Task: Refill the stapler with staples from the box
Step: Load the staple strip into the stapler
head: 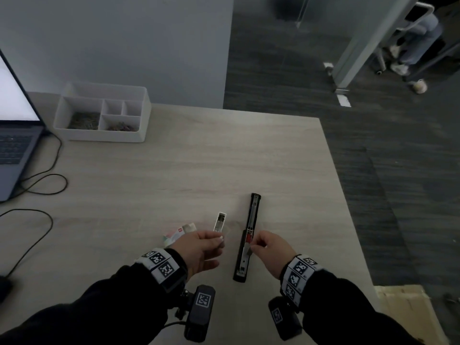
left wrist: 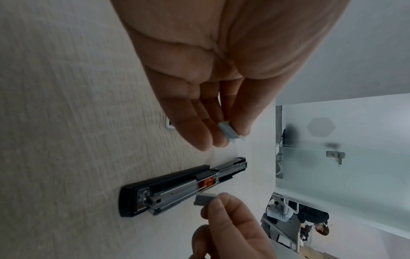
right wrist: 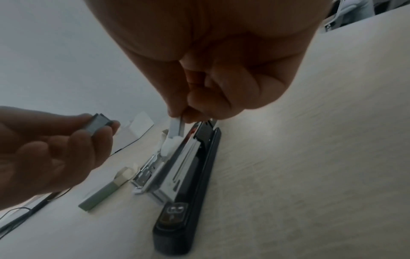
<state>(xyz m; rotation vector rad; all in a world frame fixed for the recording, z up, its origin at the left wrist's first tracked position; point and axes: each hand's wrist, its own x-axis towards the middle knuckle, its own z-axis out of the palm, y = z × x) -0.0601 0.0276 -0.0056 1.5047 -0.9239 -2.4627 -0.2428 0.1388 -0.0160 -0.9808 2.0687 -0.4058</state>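
The black stapler (head: 246,237) lies opened out flat on the desk, its metal staple channel and red pusher facing up. My left hand (head: 221,241) hovers just left of it and pinches a short strip of staples (left wrist: 228,131) between thumb and forefinger. My right hand (head: 251,247) is over the stapler's middle, pinching a second strip of staples (right wrist: 176,128) that points down at the channel. The box's white inner tray (head: 219,221) lies between my hands with staples in it. The box's sleeve (head: 179,232) lies to the left.
A white desk organiser (head: 102,113) with clips stands at the back left. A laptop (head: 15,135) and its black cables (head: 42,185) occupy the left edge. The desk's right edge (head: 348,207) drops to dark carpet.
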